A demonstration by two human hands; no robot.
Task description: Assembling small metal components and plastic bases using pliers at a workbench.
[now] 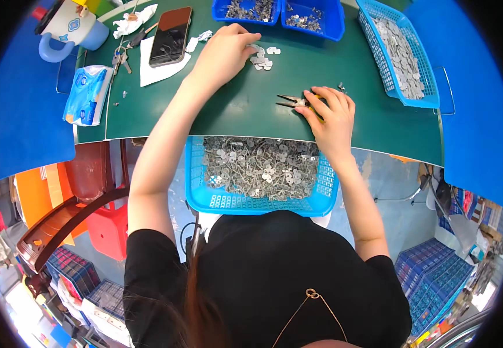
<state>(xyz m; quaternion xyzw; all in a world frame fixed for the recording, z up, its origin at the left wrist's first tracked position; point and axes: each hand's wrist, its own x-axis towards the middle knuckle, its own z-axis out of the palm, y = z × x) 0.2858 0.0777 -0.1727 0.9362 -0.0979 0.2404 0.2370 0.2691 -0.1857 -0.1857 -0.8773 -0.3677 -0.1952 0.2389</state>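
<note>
At the far left of the green table (pixel 234 110) stands a white and blue mug (pixel 69 26), and nearer on that side lies a blue pack of tissues (pixel 86 95). Right of the mug are a crumpled tissue (pixel 132 22), a bunch of keys (pixel 121 58) and a dark phone (pixel 170 36) resting on a white sheet of paper (pixel 159 66). The left hand (pixel 225 52) reaches far across the table, its fingers curled down onto a small pile of flat metal pieces (pixel 262 58), touching them at the pile's left edge; whether a piece is pinched between the fingertips cannot be told. Beyond that hand, at the far edge, sit two blue bins (pixel 280 14) with more metal bits. Near the person, a blue basket (pixel 257 200) rests on the lap just under the table's near edge, filled with grey metal parts. Right of centre, the right hand (pixel 331 116) lies on the table, closed around the yellow handles of a pair of pliers (pixel 298 102), whose dark tips point left and stand slightly apart. A few tiny metal bits (pixel 341 88) lie just beyond this hand. At the far right a long blue basket (pixel 402 52) holds a heap of flat metal pieces
</note>
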